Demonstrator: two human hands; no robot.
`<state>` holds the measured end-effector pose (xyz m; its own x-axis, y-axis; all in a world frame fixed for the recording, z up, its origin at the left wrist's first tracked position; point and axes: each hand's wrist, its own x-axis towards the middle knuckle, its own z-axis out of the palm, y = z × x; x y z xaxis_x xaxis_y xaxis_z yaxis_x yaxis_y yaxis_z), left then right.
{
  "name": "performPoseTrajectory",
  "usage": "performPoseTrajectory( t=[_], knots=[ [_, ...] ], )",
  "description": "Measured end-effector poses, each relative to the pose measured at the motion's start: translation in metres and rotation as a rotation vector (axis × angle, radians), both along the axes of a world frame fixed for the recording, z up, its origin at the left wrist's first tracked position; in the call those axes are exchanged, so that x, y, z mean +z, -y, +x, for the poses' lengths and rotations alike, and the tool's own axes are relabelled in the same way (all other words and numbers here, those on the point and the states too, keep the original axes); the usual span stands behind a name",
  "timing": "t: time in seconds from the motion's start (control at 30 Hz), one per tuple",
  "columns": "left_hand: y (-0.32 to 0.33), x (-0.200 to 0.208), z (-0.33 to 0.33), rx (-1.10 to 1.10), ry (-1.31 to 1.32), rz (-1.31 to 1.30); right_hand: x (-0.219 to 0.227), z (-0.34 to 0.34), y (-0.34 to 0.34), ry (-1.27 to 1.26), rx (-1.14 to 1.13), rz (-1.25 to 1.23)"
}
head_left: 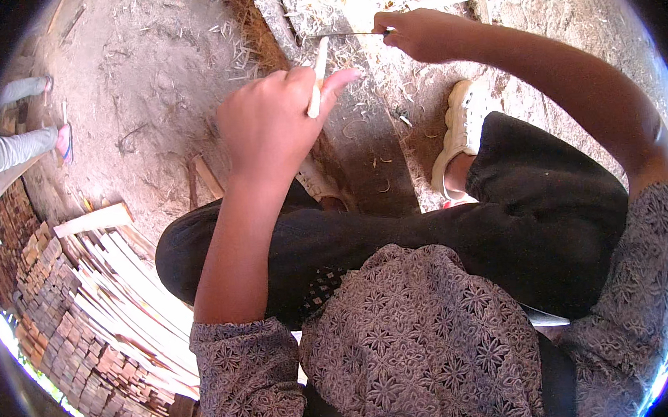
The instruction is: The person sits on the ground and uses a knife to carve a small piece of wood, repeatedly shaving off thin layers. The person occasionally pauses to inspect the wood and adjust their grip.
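Note:
My left hand [271, 120] is closed around a short pale wooden stick [318, 83], its thumb stretched out to the right. The stick stands nearly upright in the picture, tilted a little, with its far end beyond my fist. My right hand [417, 35] grips the handle of a knife [350, 34], most of the handle hidden in the fingers. Its thin blade points left and crosses at the stick's far end; whether it touches the wood I cannot tell. A dark wooden plank [377, 156] lies below both hands, between my feet.
Wood shavings [243, 42] litter the dirt floor. My cream clog [455, 125] stands right of the plank. Stacked wood blocks [90, 353] and long pale strips [128, 286] lie at the lower left. At the far left, another person's sandalled foot [64, 141] shows.

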<state>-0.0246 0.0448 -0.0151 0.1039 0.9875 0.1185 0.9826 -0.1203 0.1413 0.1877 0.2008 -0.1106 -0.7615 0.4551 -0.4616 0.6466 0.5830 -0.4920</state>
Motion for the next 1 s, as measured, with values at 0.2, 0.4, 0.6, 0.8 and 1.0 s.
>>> performPoseTrajectory(
  t=[0.2, 0.4, 0.6, 0.8, 1.0],
  knots=[
    [0.005, -0.012, -0.008, -0.020, 0.050, 0.058, 0.092, 0.008, 0.046, -0.194, -0.018, -0.149],
    [0.002, -0.009, 0.003, -0.049, 0.052, 0.027, 0.001, 0.004, 0.009, 0.027, 0.022, 0.035],
    [0.002, -0.001, -0.002, 0.036, 0.084, -0.030, -0.010, 0.006, 0.002, -0.002, -0.030, -0.020],
    [-0.005, 0.022, -0.020, -0.125, 0.780, 0.321, -0.002, 0.031, -0.012, 0.046, -0.021, -0.061],
    [0.045, 0.093, -0.054, 0.193, 1.155, 0.505, 0.002, 0.089, -0.049, 0.157, -0.050, -0.059]
  ],
)
